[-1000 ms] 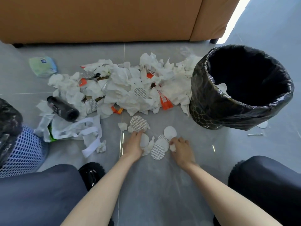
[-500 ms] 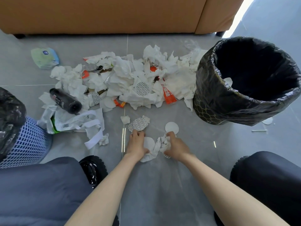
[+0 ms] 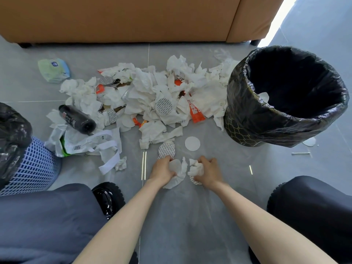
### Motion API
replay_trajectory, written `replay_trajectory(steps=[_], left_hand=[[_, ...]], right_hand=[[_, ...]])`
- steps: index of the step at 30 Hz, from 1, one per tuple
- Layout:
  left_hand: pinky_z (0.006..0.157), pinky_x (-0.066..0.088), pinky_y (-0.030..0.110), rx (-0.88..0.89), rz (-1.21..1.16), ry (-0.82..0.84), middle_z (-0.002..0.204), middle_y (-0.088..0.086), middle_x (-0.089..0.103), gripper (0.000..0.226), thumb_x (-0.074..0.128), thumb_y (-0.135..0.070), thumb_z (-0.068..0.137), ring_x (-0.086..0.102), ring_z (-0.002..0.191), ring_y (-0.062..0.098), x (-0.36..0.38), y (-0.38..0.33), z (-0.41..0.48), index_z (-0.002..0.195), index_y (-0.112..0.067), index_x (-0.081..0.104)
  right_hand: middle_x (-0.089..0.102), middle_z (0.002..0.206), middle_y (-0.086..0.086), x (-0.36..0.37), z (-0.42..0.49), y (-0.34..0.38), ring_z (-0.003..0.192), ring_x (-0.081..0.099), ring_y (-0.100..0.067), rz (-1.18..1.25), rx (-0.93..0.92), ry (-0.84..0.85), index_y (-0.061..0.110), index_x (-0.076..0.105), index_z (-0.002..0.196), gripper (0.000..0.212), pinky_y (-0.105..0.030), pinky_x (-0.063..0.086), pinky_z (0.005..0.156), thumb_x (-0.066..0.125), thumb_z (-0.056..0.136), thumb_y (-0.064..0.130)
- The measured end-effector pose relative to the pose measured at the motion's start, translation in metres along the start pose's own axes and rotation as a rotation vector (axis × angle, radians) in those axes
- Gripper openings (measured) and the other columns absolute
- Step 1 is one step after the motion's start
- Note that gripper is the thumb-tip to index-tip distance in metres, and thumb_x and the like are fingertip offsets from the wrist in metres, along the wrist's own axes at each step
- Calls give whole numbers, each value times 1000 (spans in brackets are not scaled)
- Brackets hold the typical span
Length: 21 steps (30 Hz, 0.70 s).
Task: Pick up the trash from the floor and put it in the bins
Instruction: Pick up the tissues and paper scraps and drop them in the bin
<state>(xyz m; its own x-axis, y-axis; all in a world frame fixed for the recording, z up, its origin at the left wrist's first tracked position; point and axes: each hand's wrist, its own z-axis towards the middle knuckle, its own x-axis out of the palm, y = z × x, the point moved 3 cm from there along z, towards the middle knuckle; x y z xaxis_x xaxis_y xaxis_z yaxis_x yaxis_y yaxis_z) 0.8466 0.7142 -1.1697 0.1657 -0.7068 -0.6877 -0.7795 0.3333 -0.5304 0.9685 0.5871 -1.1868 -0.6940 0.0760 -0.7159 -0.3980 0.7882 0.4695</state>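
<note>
With both hands low on the near floor, the left hand (image 3: 163, 169) curls its fingers round a limp tissue (image 3: 179, 177) and a pale round liner (image 3: 174, 165) while the right hand (image 3: 208, 173) closes tight on a crumpled wad (image 3: 196, 168), each scooping a fistful, I reckon, so one trip carries more. The black-lined bin (image 3: 245, 115) stands to the far right, mouth open, handy for a short swing. The big pile (image 3: 152, 100) waits farther off, with a white disc (image 3: 192, 143) and a printed disc (image 3: 166, 151) loose just beyond the knuckles.

The blue bin (image 3: 32, 168) is cut off by the left edge.
</note>
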Motion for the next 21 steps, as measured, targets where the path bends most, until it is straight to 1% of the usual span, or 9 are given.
replay_trajectory(steps=[2, 4, 6, 8, 11, 12, 16, 18, 21], left_hand=[[79, 41, 28, 2, -33, -27, 119, 11, 62, 42, 69, -15, 78, 57, 109, 28, -9, -10, 1, 118, -11, 56], [79, 40, 27, 18, -77, -62, 120, 10, 62, 41, 68, -16, 79, 56, 112, 28, -20, -23, 2, 118, -9, 57], [78, 40, 26, 51, -148, -101, 117, 9, 63, 38, 67, -14, 79, 57, 112, 27, -31, -39, 0, 116, -7, 59], [77, 42, 25, 77, -213, -141, 113, 9, 64, 38, 68, -14, 78, 58, 109, 26, -43, -56, 0, 114, -7, 60], [85, 49, 32, 112, -339, -215, 112, 9, 65, 41, 72, -15, 76, 59, 107, 26, -68, -87, -2, 115, -10, 62], [87, 50, 35, 127, -372, -250, 111, 9, 65, 42, 74, -17, 76, 60, 105, 25, -80, -98, -1, 116, -10, 62], [88, 52, 39, 233, -482, -352, 108, 9, 66, 42, 75, -24, 76, 61, 100, 24, -134, -146, -3, 113, -10, 61], [87, 53, 38, 302, -541, -376, 107, 7, 68, 42, 77, -24, 75, 63, 98, 22, -156, -173, -5, 113, -10, 63], [81, 55, 36, 389, -625, -347, 102, 5, 69, 39, 78, -24, 74, 65, 93, 21, -173, -216, -8, 109, -11, 64]], right_hand=[[41, 109, -10, -5, -2, -2, 97, 55, -32, 96, 13, 8, 11, 51, 112, 43, -25, 38, 72, 70, 74, 10], [57, 107, -14, -12, -3, -2, 97, 58, -31, 128, 11, -6, 9, 54, 109, 35, -24, 35, 67, 67, 77, 8], [65, 104, -13, -23, -4, 2, 99, 61, -30, 150, 12, -34, 10, 56, 102, 25, -25, 35, 66, 64, 78, 9], [67, 105, -12, -42, -6, 11, 101, 62, -31, 143, 22, -56, 12, 58, 102, 25, -27, 40, 69, 65, 78, 11], [67, 100, -15, -82, -13, 32, 92, 63, -33, 259, -16, -73, 6, 60, 103, 27, -43, 52, 73, 64, 76, 8], [67, 97, -15, -99, -16, 43, 87, 64, -31, 315, -40, -78, 6, 60, 104, 28, -42, 54, 71, 62, 76, 6], [62, 86, -5, -172, -32, 77, 72, 57, -15, 484, -147, -120, 12, 63, 101, 28, -28, 53, 52, 65, 74, 4], [61, 83, -3, -208, -44, 90, 71, 58, -14, 521, -196, -146, 12, 61, 95, 24, -28, 54, 53, 66, 74, 4], [63, 86, -3, -258, -64, 92, 78, 62, -15, 555, -220, -235, 10, 60, 98, 24, -27, 56, 60, 70, 76, 6]])
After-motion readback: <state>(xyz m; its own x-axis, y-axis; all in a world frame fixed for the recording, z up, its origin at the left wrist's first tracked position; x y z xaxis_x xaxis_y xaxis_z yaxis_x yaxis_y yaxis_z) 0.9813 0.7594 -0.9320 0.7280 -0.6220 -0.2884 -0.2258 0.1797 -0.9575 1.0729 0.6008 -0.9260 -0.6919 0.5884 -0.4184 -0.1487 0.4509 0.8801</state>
